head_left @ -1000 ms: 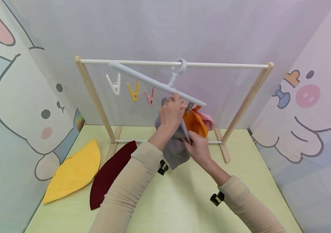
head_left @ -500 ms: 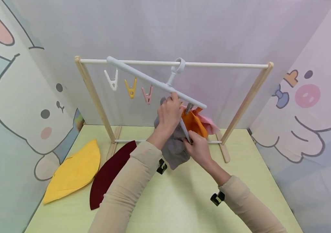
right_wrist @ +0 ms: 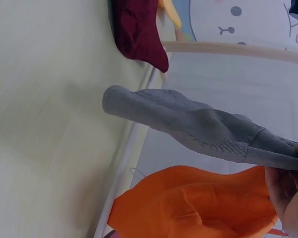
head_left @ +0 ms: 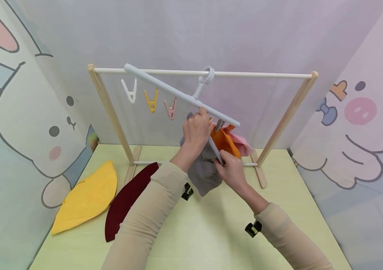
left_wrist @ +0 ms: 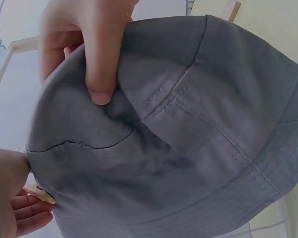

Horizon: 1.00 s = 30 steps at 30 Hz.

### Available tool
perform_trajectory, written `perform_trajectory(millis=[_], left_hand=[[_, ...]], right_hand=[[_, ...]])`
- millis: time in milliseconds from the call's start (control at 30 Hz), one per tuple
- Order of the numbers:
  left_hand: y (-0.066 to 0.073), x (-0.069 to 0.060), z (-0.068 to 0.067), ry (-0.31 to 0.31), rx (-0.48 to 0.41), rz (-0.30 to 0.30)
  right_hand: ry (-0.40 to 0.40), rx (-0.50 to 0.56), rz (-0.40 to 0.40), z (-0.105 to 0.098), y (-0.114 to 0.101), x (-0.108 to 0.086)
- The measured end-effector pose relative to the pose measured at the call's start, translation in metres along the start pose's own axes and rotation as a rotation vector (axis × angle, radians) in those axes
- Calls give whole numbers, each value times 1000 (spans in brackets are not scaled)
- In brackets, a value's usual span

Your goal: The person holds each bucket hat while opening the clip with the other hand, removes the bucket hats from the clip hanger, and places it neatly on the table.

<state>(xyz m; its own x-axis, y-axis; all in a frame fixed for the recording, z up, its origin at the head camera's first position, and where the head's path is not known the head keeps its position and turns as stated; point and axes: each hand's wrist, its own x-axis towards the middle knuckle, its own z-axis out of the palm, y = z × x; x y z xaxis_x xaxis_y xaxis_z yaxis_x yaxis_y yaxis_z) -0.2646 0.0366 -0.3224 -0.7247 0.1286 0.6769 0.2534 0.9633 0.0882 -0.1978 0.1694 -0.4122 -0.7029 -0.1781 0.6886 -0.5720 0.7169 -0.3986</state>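
A grey bucket hat point(head_left: 203, 176) is between both hands, below the right part of a tilted pale hanger point(head_left: 164, 87). The left hand point(head_left: 196, 129) grips the cloth just under the hanger bar, its thumb pressed on the grey hat point(left_wrist: 188, 124) in the left wrist view. Lower and to the right, the right hand point(head_left: 233, 170) pinches the hat's edge; in the left wrist view a small pale piece point(left_wrist: 39, 193) lies at its fingertips. An orange hat point(head_left: 225, 142) and a pink one point(head_left: 243, 144) hang behind, near a metal clip point(head_left: 219, 125).
The hanger hooks over the white bar point(head_left: 262, 75) of a wooden-legged rack. White point(head_left: 130, 92), yellow point(head_left: 151, 101) and pink point(head_left: 170, 109) clips hang left of the hands. On the table's left lie a yellow hat point(head_left: 87, 197) and a maroon hat point(head_left: 129, 200).
Since a second ago, the hanger's left end has risen slightly and its clips with it. Both hands keep their hold, nearly in place.
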Motion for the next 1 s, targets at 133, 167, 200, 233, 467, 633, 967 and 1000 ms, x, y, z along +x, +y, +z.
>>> perform_trajectory(millis=[133,167,200,233,467,633,967,1000], left_hand=[[2,1,-2,2,22,2],[3,1,-2,-1,23,0],[3,1,-2,-5,22,-4],[3,2,-2,-11,20,-8],[6,2,-5,-56,27,-27],[6,3,-6,-63,19,-35],[5,3,-8,-55,8,-41],[5,3,-8,-55,7,-40]], right_hand=[[13,12,3,-3,2,0],[16,13,0,-4,2,0],[21,10,-6,-4,3,0],[25,8,-10,-5,3,0],[17,0,-8,-10,5,1],[7,2,-5,-15,4,2],[-18,7,-10,-19,2,5],[-20,9,-10,-19,2,5]])
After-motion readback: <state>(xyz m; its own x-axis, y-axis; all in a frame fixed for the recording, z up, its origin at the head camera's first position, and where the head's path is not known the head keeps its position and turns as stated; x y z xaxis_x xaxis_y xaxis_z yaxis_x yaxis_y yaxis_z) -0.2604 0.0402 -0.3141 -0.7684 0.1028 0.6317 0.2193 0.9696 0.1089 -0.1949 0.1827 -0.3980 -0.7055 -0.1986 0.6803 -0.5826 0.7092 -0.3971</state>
